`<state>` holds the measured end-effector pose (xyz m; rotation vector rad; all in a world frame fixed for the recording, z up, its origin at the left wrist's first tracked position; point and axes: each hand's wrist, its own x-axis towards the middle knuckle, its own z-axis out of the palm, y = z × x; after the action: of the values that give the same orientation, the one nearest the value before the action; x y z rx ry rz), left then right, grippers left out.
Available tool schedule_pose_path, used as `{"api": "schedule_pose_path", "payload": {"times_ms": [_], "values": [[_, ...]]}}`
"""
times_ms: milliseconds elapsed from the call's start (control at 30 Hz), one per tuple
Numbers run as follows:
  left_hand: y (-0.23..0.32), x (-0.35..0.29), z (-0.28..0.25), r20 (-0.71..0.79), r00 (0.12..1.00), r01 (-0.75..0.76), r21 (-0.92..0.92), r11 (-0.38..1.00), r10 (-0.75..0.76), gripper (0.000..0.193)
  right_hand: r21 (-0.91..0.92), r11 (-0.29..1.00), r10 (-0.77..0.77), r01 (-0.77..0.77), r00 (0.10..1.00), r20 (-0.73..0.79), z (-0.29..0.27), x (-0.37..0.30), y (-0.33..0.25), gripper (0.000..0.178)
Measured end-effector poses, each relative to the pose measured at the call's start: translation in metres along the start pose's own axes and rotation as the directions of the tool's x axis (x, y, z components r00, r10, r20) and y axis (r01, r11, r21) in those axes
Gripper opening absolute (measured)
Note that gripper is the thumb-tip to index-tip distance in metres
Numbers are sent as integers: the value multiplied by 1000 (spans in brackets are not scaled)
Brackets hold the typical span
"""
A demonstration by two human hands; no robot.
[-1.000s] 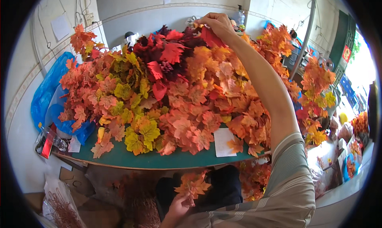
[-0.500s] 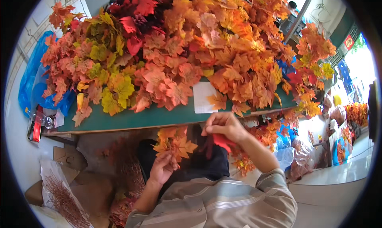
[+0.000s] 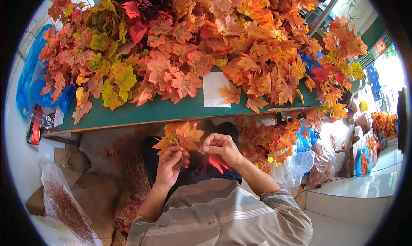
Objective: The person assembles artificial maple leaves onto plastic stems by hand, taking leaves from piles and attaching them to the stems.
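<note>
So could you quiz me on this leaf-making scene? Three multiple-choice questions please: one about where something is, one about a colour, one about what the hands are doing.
1. Where does the white paper sheet lie?
A. On the green table, at the edge of the leaf pile
B. On the floor beside the chair
C. In the person's lap

2. What colour is the leaf under the right hand?
A. Blue
B. Red
C. White

3. What is the left hand doing?
A. Resting flat on the table
B. Holding a cluster of orange leaves
C. Hanging empty at the side

Answers: 1 A, the sheet sits on the green tabletop, partly covered by orange leaves. 2 B, a red leaf shows just below that hand. 3 B, its fingers grip the orange cluster by the stem, below the table edge.
</note>
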<state>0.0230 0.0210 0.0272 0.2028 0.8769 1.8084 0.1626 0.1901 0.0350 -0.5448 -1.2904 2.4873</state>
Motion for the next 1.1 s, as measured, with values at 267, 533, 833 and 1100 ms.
{"api": "schedule_pose_path", "payload": {"times_ms": [267,533,833,1100], "values": [[-7,6,0,-36,999,11,45,999,-9,12,102,995,-4,4,1000,-2,0,5,1,9],[-3,7,5,-69,997,-18,85,996,24,13,163,983,72,-79,996,49,9,3,0,9],[0,-1,16,-80,983,-141,263,954,167,11,121,987,88,-101,990,113,20,-2,9,6],[-3,-3,15,-69,973,-190,295,936,220,9,3,996,84,-85,993,84,25,-6,13,7]]}}
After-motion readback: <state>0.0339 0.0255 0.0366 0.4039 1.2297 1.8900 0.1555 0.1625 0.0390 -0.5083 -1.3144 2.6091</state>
